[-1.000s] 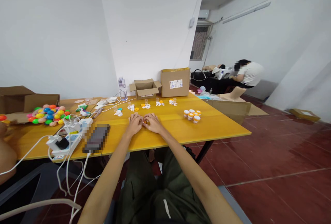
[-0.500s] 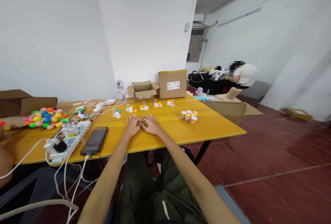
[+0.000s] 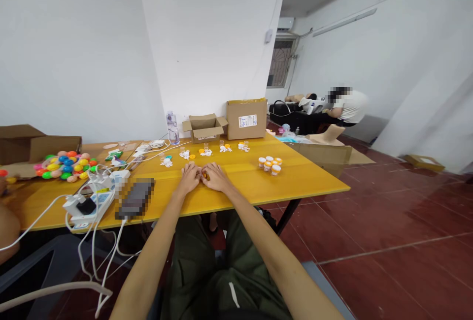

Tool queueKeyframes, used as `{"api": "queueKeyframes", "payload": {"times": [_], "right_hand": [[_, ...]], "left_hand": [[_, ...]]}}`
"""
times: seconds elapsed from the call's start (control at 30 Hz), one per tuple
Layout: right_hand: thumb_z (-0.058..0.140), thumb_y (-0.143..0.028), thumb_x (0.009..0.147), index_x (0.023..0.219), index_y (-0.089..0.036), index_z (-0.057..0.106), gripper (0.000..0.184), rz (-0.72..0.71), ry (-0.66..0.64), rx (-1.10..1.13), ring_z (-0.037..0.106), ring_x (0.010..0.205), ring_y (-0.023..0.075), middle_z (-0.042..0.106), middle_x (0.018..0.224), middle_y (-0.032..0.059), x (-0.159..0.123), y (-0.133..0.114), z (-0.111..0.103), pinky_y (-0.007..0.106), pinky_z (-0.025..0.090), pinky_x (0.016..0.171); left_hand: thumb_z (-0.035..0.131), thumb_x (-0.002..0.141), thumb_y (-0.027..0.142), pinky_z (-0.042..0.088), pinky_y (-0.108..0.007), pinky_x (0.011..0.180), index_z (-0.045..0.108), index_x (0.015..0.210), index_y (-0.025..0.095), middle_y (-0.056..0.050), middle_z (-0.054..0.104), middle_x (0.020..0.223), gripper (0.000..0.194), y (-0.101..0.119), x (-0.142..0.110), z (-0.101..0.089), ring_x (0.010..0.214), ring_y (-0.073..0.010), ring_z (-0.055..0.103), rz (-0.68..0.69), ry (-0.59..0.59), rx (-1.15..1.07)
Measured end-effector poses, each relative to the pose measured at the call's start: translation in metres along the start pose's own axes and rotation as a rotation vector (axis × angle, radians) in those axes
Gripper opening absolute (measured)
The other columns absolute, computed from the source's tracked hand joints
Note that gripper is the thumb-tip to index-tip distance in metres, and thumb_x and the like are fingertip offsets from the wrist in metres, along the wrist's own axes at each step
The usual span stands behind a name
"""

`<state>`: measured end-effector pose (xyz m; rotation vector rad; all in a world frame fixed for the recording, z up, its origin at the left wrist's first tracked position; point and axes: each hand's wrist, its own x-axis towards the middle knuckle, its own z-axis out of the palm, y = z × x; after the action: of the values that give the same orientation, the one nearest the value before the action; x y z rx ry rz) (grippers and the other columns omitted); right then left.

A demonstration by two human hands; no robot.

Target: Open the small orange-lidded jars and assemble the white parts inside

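Note:
My left hand [image 3: 189,178] and my right hand [image 3: 214,177] rest close together at the table's near middle, backs up and fingers curled inward. A small bit of orange shows in the gap between them; my fingers cover the rest of what they hold. Just beyond lie several small heaps of white pieces [image 3: 167,162], with small clear cups [image 3: 221,143] beside some of them. An orange lid [image 3: 192,156] and a teal lid [image 3: 169,157] lie among these. To the right stands a cluster of small white-and-orange lidded tubs [image 3: 269,164].
An open carton [image 3: 205,132], a taped box [image 3: 246,120] and a water bottle [image 3: 172,129] line the wall. Colourful balls [image 3: 66,166], a power strip [image 3: 99,202] with cables and a phone [image 3: 135,199] occupy the left. Another person [image 3: 347,106] sits at the far right.
My hands stay in almost the same place, with fingers slightly shifted. Less of the orange thing shows between them now. The view has tilted a little.

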<state>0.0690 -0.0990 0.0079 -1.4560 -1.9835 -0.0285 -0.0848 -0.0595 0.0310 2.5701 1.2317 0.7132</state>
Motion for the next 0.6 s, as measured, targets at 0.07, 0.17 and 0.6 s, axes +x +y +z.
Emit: {"api": "queueKeyframes", "payload": {"times": [0.07, 0.17, 0.6], "right_hand": [[0.067, -0.021, 0.085, 0.085, -0.025, 0.062, 0.006, -0.002, -0.001, -0.004, 0.051, 0.105, 0.0241, 0.063, 0.104, 0.0054, 0.0001, -0.0006, 0.0002, 0.04, 0.043, 0.091], [0.067, -0.021, 0.085, 0.086, -0.026, 0.062, 0.007, -0.011, 0.003, -0.004, 0.051, 0.104, 0.0241, 0.063, 0.103, 0.0054, -0.0001, -0.0005, 0.0006, 0.039, 0.043, 0.091], [0.063, -0.021, 0.087, 0.094, -0.023, 0.063, 0.007, 0.003, -0.009, -0.125, 0.054, 0.103, 0.0234, 0.064, 0.106, 0.0069, -0.0027, -0.0067, -0.0001, 0.038, 0.044, 0.09]], "left_hand": [[0.049, 0.089, 0.017, 0.04, -0.045, 0.098, 0.064, 0.085, 0.025, -0.006, 0.061, 0.1, 0.017, 0.001, -0.0005, -0.0008, 0.109, -0.0278, 0.049, -0.004, 0.003, -0.006], [0.051, 0.088, 0.017, 0.041, -0.046, 0.098, 0.065, 0.083, 0.025, -0.006, 0.063, 0.101, 0.017, 0.0031, -0.0013, -0.0021, 0.11, -0.0282, 0.05, -0.016, 0.009, -0.016], [0.059, 0.081, 0.016, 0.048, -0.036, 0.093, 0.076, 0.073, 0.023, -0.004, 0.076, 0.084, 0.02, -0.0044, 0.0029, -0.0036, 0.097, -0.0238, 0.064, 0.026, 0.048, -0.075]]}}
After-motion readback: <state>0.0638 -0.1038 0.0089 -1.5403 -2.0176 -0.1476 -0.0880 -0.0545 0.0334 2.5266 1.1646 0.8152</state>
